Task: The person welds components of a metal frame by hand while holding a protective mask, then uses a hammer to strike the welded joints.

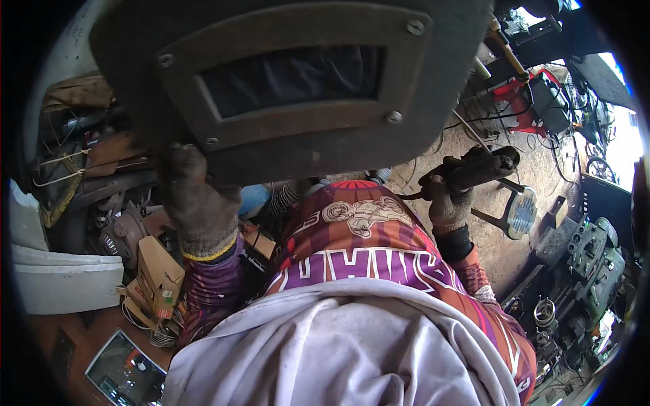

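Note:
A dark welding shield (284, 155) with a screwed-on frame and a rectangular window fills the top of the head view. My left hand (198, 196), in a dirty knitted glove, is closed at the shield's lower left edge and holds it up; the grip itself is hidden behind the hand. At the right, my right hand (449, 205), gloved as well, is wrapped round a dark welding electrode holder (482, 170). A thin welding rod (470, 128) slants up and left from the holder. The two tools are apart.
To the left lie scrap metal parts (122, 233), a cardboard box (160, 274) and a white curved panel (68, 283). A small metal stool (521, 213) stands beyond my right hand. Farther right are a green machine (590, 271), a red plastic chair (518, 101) and cables over the floor (484, 250).

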Tool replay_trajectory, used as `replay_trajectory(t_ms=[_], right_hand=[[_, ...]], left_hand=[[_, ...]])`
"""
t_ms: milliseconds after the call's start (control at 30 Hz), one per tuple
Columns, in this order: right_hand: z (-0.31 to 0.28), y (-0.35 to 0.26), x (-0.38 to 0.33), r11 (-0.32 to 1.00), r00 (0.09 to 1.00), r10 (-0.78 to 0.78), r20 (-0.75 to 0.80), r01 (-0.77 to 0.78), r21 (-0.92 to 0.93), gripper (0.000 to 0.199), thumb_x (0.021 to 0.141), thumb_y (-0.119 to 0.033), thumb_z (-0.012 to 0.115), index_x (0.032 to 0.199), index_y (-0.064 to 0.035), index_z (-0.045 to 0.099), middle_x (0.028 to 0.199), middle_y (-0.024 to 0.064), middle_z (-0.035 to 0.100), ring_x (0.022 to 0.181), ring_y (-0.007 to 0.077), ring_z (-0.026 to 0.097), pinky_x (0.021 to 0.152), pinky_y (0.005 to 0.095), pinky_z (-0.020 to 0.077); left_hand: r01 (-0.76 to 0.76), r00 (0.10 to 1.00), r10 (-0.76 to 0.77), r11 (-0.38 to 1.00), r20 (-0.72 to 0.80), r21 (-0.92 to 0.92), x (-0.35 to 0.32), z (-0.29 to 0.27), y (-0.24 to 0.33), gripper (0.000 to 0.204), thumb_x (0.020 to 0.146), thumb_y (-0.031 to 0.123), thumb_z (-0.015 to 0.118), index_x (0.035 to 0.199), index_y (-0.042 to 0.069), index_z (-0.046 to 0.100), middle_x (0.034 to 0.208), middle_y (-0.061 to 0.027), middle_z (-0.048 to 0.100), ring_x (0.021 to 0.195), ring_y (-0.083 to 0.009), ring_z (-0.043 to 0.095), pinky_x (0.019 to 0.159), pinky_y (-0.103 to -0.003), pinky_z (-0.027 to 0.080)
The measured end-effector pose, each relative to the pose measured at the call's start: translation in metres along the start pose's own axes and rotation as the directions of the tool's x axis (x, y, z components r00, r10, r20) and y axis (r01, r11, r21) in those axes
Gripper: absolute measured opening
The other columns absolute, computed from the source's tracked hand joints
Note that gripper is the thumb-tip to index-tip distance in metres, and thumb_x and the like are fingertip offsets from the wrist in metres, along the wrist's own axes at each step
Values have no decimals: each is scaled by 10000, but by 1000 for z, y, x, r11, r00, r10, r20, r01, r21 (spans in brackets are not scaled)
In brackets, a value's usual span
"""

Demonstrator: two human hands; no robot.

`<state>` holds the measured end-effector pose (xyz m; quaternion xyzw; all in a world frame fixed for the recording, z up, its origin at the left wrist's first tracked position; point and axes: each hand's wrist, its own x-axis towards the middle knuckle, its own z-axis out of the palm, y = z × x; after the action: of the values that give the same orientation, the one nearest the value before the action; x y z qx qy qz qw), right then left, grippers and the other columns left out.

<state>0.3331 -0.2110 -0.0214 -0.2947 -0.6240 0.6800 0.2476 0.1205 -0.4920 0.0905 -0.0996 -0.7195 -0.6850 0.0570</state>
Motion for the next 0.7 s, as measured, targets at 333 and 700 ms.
replay_trajectory(t_ms=[333, 700], right_hand=[[1, 2, 0, 998, 999, 50, -18, -51, -24, 391, 850, -61, 617, 1202, 1, 459, 799, 111, 621, 645, 161, 604, 538, 263, 477], [13, 18, 10, 991, 998, 43, -51, -36, 129, 388, 791, 87, 619, 1147, -19, 505, 848, 24, 583, 725, 99, 576, 639, 243, 482]], left_hand=[[84, 889, -296, 856, -349, -510, 48, -12, 35, 427, 869, 297, 668, 1219, 71, 577, 1229, -125, 611, 1093, -277, 612, 903, -439, 530], [253, 967, -210, 722, 145, -644, 9, 12, 14, 388, 869, 163, 677, 1224, 66, 555, 1086, -106, 659, 898, -230, 677, 745, -355, 609]])
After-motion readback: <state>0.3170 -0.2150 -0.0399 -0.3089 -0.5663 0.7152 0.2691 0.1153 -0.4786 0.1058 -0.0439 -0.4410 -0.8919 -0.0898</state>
